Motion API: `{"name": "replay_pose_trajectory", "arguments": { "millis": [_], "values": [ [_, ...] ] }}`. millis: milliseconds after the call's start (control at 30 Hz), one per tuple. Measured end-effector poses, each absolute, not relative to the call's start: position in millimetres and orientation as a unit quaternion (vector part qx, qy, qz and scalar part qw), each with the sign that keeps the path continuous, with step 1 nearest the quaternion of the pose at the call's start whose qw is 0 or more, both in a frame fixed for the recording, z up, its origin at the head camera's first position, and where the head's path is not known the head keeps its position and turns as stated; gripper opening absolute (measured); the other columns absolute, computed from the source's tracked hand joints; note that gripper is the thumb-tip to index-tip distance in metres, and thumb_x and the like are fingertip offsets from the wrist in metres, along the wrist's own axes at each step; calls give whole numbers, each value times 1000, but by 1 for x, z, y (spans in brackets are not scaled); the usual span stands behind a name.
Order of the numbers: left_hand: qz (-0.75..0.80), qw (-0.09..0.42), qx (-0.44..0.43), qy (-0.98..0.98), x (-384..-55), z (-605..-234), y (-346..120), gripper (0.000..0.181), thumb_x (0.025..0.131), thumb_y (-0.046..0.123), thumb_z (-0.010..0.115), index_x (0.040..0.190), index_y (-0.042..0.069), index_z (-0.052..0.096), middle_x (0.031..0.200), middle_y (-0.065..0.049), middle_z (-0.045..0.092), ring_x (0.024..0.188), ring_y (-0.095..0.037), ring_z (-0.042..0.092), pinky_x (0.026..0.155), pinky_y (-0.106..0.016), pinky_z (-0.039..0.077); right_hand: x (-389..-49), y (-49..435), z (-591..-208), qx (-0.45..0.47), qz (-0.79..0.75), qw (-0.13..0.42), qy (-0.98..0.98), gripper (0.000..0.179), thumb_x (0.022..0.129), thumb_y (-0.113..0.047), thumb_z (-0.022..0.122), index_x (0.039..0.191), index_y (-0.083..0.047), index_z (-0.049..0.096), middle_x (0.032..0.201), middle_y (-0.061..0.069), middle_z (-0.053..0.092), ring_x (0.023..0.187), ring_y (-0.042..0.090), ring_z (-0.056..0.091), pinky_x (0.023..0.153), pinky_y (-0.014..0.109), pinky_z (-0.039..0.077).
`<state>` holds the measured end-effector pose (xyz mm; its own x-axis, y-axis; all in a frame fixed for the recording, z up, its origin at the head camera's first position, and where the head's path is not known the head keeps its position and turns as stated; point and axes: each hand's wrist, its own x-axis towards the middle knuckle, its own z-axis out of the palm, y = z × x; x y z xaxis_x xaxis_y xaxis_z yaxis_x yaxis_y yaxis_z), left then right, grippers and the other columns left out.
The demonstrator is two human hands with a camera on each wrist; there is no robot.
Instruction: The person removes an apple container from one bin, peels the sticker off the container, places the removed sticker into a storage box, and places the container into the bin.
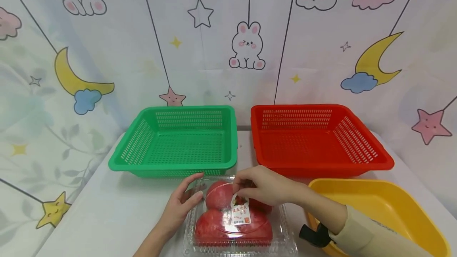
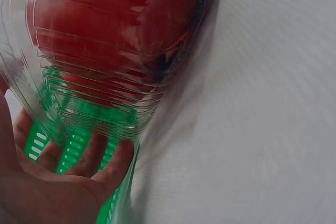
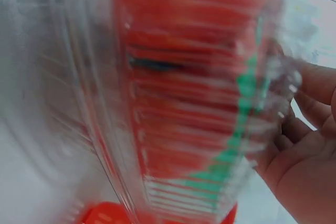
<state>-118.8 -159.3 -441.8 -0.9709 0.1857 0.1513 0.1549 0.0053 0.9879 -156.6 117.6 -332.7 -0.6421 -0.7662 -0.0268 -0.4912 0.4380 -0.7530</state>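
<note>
A clear plastic clamshell box [image 1: 237, 239] of red apples [image 1: 214, 225] lies at the table's front middle. On its lid is a white label [image 1: 240, 213] with a small red picture, writing and the word APPLE. My right hand [image 1: 265, 185] is over the lid, thumb and bent fingers pinching the label's upper end. My left hand [image 1: 176, 205] is at the box's left side, its loosely spread fingers [image 2: 118, 166] beside the ribbed plastic wall. The right wrist view is blurred; the box wall [image 3: 194, 103] fills its middle, with the right hand [image 3: 304, 161] at the right.
A green basket [image 1: 171, 166] stands behind the box to the left, and a red basket [image 1: 325, 165] behind to the right. To the right, a yellow tub [image 1: 410, 197] sits partly under the right forearm. A patterned cloth [image 1: 214, 50] hangs behind the table.
</note>
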Motion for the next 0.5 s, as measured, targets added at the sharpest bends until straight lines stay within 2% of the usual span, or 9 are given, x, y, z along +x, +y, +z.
{"name": "replay_pose_trajectory", "arguments": {
  "millis": [233,500],
  "values": [
    [693,8,118,711,-118,-444,-160,47,100,5,59,145,9,50,152,-16,40,125,-45,52,91,-32,53,-159,136,-322,-373,-418,191,806,4,97,-15,69,100,-17,67,91,-6,67,85,19,63,76,31,57],
    [688,10,119,716,-119,-443,-159,47,100,7,59,146,10,49,152,-16,40,125,-43,52,92,-32,53,-164,184,-316,-339,-446,190,806,5,99,-14,66,104,-14,67,99,3,67,95,27,62,83,34,57]
  ]
}}
